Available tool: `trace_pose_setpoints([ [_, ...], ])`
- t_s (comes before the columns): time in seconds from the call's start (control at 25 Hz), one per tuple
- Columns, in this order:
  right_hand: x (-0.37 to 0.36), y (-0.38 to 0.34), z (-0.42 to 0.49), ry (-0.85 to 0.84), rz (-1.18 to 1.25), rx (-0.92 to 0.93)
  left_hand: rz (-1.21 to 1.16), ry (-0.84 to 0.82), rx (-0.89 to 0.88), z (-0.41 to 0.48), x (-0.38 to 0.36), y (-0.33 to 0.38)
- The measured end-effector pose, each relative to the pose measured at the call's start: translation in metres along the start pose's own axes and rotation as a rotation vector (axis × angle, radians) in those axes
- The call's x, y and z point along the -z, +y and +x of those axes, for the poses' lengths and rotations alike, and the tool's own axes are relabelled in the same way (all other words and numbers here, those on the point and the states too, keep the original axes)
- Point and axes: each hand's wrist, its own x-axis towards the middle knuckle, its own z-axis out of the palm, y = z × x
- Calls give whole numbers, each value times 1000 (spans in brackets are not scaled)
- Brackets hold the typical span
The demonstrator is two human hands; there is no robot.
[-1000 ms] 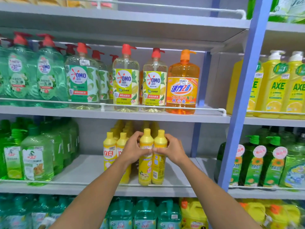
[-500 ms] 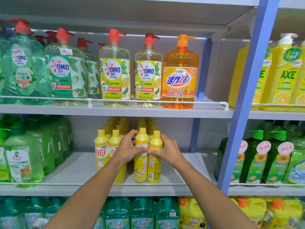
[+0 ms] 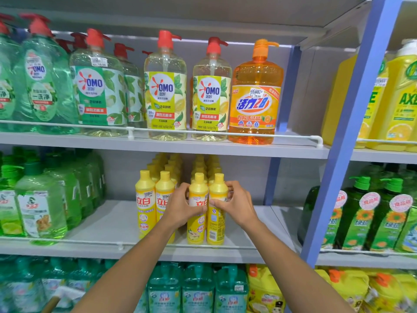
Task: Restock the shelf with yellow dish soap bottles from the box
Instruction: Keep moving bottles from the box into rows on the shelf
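since both bottles are already standing on the middle shelf (image 3: 106, 220), you're really just lining them up now. your left grip (image 3: 180, 207) is wrapped round the shoulder of the left yellow bottle (image 3: 196, 231). your right grip (image 3: 235, 206) is clamped on the right yellow bottle (image 3: 217, 224) at about the same height, thumb in front, fingers round the back. the two stand upright, touching each other, just behind the white rail (image 3: 90, 241) and just beside the other yellow bottles (image 3: 144, 206).

handling-wise, i'd guess they're full, so fairly hefty for their size. they're tall and narrow too, so tippy if you shove them from the cap. the plastic looks stiff enough not to cave in, but it's smooth and glossy, so a loose hold could slip. best place to hold is probably where you've got it, just under the cap where the body widens. go lower, at mid-body, if you'd rather slide than lift. the right one seems to show its back label, so it might want a twist. the box isn't in view.
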Motion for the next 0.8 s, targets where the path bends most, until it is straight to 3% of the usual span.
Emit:
trace_pose_setpoints([
  [0.16, 7, 1, -1, -15, 26, -2, -14, -12, 33, 1, -4, -7],
  [0.32, 15, 5, -4, -78, 236, -69, -77, -24, 80, 1, -7, -11],
  [0.44, 12, 4, -10, -90, 210, -48, -78, 1, 62, -4, -8, -10],
  [0.64, -3, -4, -9, 39, 111, -77, -74, 52, 32, -8, -11, -12],
  [0.8, 4, 3, -5, -72, 201, -59, -83, 5, 20, -7, -5, -16],
])
